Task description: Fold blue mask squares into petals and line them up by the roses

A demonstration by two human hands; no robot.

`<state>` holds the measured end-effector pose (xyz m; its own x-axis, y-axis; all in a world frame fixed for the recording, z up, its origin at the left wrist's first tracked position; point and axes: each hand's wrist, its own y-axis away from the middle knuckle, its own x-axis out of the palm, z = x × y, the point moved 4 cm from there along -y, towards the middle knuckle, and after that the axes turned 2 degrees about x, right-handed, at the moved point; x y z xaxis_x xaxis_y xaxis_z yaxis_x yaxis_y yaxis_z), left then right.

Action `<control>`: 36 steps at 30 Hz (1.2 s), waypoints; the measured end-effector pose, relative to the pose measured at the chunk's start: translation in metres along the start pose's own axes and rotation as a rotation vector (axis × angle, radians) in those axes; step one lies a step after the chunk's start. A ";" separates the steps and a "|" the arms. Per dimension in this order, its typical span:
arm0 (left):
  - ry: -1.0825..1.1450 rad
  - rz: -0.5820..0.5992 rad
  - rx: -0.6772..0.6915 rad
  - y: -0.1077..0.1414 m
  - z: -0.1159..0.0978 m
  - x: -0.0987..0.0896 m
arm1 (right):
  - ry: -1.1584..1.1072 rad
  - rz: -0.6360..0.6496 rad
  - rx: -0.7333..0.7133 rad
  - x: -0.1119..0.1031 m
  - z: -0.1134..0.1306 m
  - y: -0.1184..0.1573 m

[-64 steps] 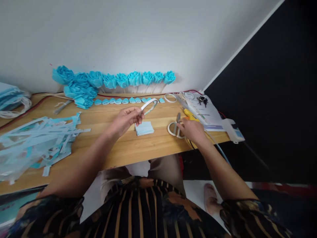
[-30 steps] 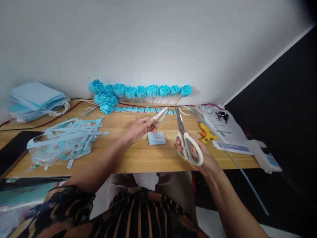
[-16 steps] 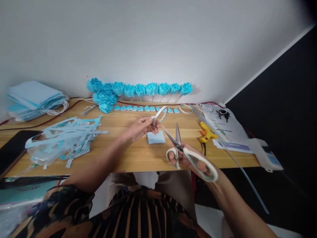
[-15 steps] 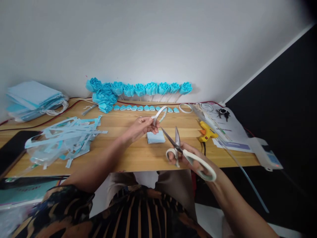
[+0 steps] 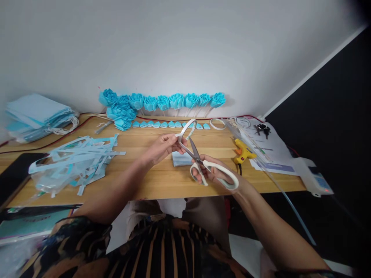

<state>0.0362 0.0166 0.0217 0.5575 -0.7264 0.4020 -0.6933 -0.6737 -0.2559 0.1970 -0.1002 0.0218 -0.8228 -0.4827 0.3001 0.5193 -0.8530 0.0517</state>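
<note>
My left hand (image 5: pixel 168 147) pinches a thin roll of white tape (image 5: pixel 188 128) above the middle of the table. In my right hand (image 5: pixel 213 170) are scissors with white handles (image 5: pixel 224 179), their blades parted. The blade tips reach the tape roll beside my left fingers; whether they touch the tape I cannot tell. Below the hands lies a folded light blue piece (image 5: pixel 181 159), partly covered by the scissors. Behind them runs a row of small blue folded pieces (image 5: pixel 164 124).
Blue flowers on sticks (image 5: pixel 176 101) line the wall. Blue and white strips (image 5: pixel 78 162) lie left, near a mask stack (image 5: pixel 40 114) and dark phone (image 5: pixel 17 173). At right are a yellow glue gun (image 5: pixel 243 151), another tape roll (image 5: pixel 217 124), keys (image 5: pixel 262 129) and papers (image 5: pixel 278 148).
My right hand has brought the scissors up and left, so the blades now meet the tape roll in view. My left hand stays nearly where it was, still holding the tape.
</note>
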 end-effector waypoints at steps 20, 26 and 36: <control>-0.134 0.028 -0.021 0.004 0.003 0.007 | 0.085 0.000 -0.081 0.004 0.015 -0.024; -0.130 0.036 -0.030 0.004 0.003 0.007 | 0.061 -0.010 -0.074 0.005 0.015 -0.023; -0.133 0.089 -0.023 0.004 0.004 0.008 | -0.043 -0.014 -0.076 0.008 0.015 -0.023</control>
<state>0.0395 0.0077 0.0208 0.5479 -0.7957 0.2582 -0.7521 -0.6037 -0.2645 0.1824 -0.0818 0.0370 -0.8182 -0.4630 0.3408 0.4875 -0.8730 -0.0157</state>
